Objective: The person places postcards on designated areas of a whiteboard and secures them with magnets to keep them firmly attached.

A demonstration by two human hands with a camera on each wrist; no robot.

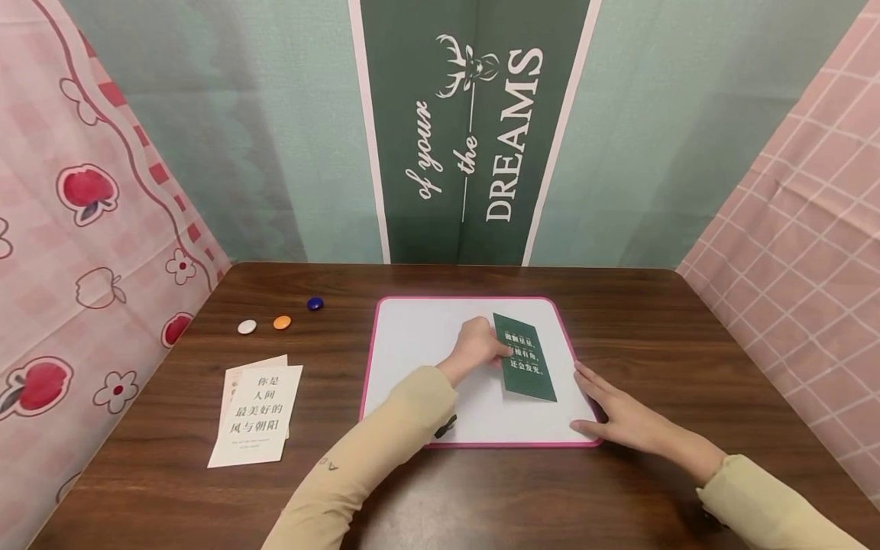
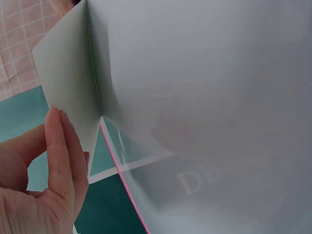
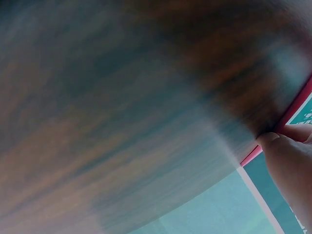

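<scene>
Beige left sleeve (image 1: pixel 374 462) is crossing the front edge of the whiteboard (image 1: pixel 406 344); the left hand (image 1: pixel 480 344) is pinching the green card (image 1: pixel 528 378) near the board's right edge, where the straight-fingered right hand (image 1: pixel 622 418) is resting; too light pressure would be risking board slip.

3 discs (image 1: pixel 282 322) behind 2 cards (image 1: pixel 256 420), left of board (image 1: pixel 412 344)

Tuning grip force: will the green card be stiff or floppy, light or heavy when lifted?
Probably fairly stiff: the green card looks nearly flat though the left hand pinches just one side. Likely light, as its edge shows thin in the left wrist view.
</scene>
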